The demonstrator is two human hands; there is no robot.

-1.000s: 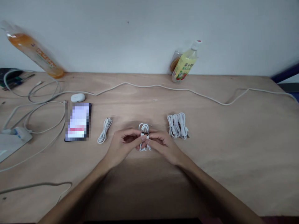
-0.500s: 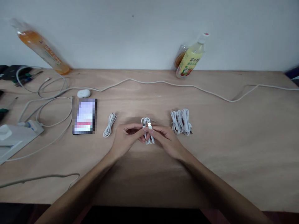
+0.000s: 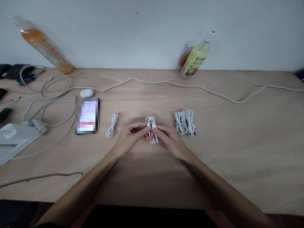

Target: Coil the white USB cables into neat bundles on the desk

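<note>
A coiled white cable (image 3: 150,119) is between my two hands at the middle of the table. My left hand (image 3: 130,134) pinches one of its plugs between thumb and fingers. My right hand (image 3: 169,136) grips the other plug, a flat USB end, close beside the first. The coil's loops show above and below my fingertips; part of it is hidden behind them. To the left lies one bundled white cable (image 3: 112,125). Several bundled white cables (image 3: 184,123) lie side by side to the right of my right hand.
A phone (image 3: 87,116) and a white earbud case (image 3: 86,93) lie left. Loose cords and a white power strip (image 3: 17,136) fill the far left. A long white cord (image 3: 152,82) crosses behind. An orange bottle (image 3: 47,50) and a yellow bottle (image 3: 197,58) lean at the wall.
The two plugs in my fingers now point more nearly upright and parallel. The whole view has shifted slightly; the other objects lie as before.
</note>
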